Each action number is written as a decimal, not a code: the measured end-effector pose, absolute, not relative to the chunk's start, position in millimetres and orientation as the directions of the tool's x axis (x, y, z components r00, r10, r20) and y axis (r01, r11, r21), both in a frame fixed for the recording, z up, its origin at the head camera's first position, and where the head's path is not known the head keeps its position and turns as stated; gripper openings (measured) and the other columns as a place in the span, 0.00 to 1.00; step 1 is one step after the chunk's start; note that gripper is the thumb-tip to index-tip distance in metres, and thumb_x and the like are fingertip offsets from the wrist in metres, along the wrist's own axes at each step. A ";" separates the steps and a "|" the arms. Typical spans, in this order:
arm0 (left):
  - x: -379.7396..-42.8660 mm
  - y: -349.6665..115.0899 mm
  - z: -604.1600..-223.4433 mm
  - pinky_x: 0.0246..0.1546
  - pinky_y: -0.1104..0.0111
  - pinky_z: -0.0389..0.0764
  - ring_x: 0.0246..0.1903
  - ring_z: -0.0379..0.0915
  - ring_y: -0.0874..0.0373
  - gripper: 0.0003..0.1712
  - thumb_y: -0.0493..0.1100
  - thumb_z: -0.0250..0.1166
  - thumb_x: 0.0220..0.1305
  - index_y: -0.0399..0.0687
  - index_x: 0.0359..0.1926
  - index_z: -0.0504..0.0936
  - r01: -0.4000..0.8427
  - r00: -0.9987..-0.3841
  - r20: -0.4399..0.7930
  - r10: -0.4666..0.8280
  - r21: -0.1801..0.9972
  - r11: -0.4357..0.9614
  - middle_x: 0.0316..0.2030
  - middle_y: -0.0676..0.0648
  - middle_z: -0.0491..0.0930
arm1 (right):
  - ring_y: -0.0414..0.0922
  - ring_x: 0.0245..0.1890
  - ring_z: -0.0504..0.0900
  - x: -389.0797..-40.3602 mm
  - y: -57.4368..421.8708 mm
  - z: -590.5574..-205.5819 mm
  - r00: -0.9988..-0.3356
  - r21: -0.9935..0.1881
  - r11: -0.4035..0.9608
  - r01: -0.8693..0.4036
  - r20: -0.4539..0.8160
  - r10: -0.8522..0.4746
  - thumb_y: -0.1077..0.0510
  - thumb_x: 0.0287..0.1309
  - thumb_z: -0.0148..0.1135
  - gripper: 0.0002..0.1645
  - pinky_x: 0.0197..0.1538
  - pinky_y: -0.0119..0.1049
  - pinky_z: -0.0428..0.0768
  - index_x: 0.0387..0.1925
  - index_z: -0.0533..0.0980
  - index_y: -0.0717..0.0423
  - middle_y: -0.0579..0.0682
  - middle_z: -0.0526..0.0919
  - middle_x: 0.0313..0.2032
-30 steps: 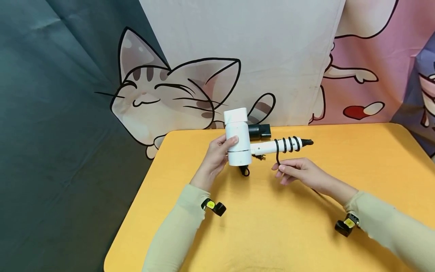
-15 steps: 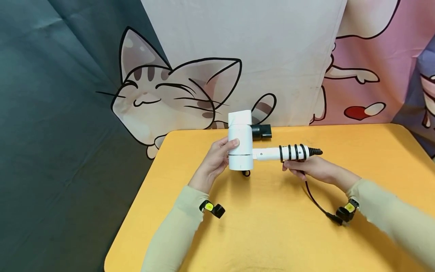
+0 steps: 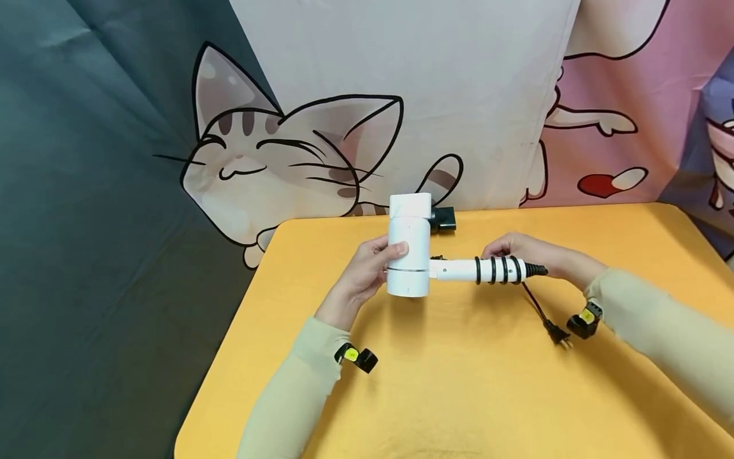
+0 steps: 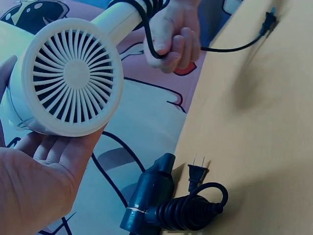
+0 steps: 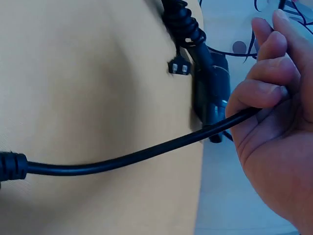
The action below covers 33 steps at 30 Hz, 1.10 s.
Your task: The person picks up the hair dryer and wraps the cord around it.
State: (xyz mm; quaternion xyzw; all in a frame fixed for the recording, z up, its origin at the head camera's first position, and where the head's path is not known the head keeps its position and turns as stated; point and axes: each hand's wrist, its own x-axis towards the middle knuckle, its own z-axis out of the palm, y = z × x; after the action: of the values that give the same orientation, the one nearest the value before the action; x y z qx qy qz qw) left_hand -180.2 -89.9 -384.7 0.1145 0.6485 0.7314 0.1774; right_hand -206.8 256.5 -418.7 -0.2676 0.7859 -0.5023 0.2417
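A white hair dryer [image 3: 410, 255] is held up over the table, its handle pointing right. My left hand [image 3: 361, 271] grips the barrel, thumb across the front; its round slatted grille [image 4: 77, 73] shows in the left wrist view. The black cord [image 5: 146, 154] loops several times round the handle [image 3: 453, 270]. My right hand [image 3: 533, 252], partly hidden behind the handle, holds the cord in curled fingers. From this hand the cord's end hangs down to the plug [image 3: 556, 333], right of the handle.
Behind the white dryer lies a black hair dryer [image 4: 151, 193] at the far edge of the yellow table [image 3: 447, 382]. Its cord is wound round its handle, and its plug [image 4: 197, 172] sticks out. A cartoon cat curtain [image 3: 459, 95] hangs behind the table.
The right hand has passed from in front of and below the handle to behind it, carrying the cord round. The dryer has shifted slightly right and lower; the plug end swings into view.
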 end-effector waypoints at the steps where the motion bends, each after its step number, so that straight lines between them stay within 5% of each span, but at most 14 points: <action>1: -180.3 -90.6 -385.1 0.39 0.64 0.87 0.41 0.84 0.55 0.35 0.46 0.66 0.65 0.28 0.68 0.76 -0.107 -0.908 -0.061 0.415 0.990 -0.089 0.46 0.45 0.86 | 0.37 0.32 0.78 -208.5 254.8 -414.5 -0.745 -0.909 0.384 -0.164 -0.141 -0.652 0.64 0.71 0.65 0.07 0.34 0.29 0.80 0.44 0.87 0.60 0.44 0.85 0.32; 6: -183.0 -92.9 -385.6 0.39 0.64 0.88 0.41 0.84 0.55 0.37 0.48 0.68 0.64 0.29 0.68 0.76 -0.090 -0.900 -0.054 0.432 0.994 -0.064 0.49 0.43 0.86 | 0.38 0.33 0.78 -217.9 248.4 -397.2 -0.739 -0.838 0.480 -0.257 -0.149 -0.656 0.61 0.76 0.63 0.09 0.39 0.31 0.80 0.42 0.88 0.58 0.44 0.85 0.32; 15: -184.1 -95.3 -388.3 0.39 0.63 0.88 0.41 0.84 0.55 0.34 0.45 0.65 0.67 0.28 0.69 0.76 -0.115 -0.903 -0.078 0.423 0.991 -0.063 0.48 0.44 0.86 | 0.35 0.18 0.68 -227.9 236.9 -374.3 -0.679 -0.798 0.513 -0.317 -0.187 -0.710 0.56 0.72 0.69 0.10 0.25 0.28 0.69 0.32 0.86 0.53 0.42 0.74 0.20; 23: -183.3 -97.2 -387.8 0.39 0.62 0.89 0.41 0.85 0.55 0.30 0.43 0.64 0.70 0.29 0.68 0.78 -0.111 -0.909 -0.086 0.408 0.993 -0.037 0.49 0.41 0.86 | 0.37 0.16 0.65 -232.3 223.3 -344.0 -0.642 -0.741 0.553 -0.382 -0.218 -0.735 0.54 0.71 0.71 0.18 0.23 0.29 0.67 0.25 0.79 0.54 0.44 0.72 0.18; 33: -184.2 -99.8 -390.1 0.43 0.59 0.90 0.43 0.86 0.54 0.27 0.42 0.65 0.74 0.33 0.68 0.78 -0.117 -0.922 -0.109 0.371 0.993 0.000 0.53 0.35 0.85 | 0.37 0.15 0.66 -221.4 206.1 -321.9 -0.669 -0.667 0.601 -0.441 -0.202 -0.715 0.51 0.71 0.71 0.21 0.23 0.31 0.68 0.23 0.73 0.51 0.42 0.69 0.18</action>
State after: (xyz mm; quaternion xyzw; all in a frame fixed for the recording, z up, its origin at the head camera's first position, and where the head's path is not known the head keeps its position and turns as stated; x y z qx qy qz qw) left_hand -184.2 -99.8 -390.1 0.0927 0.6852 0.7011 0.1742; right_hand -221.4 206.1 -321.9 -0.3344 0.8642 -0.2963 0.2313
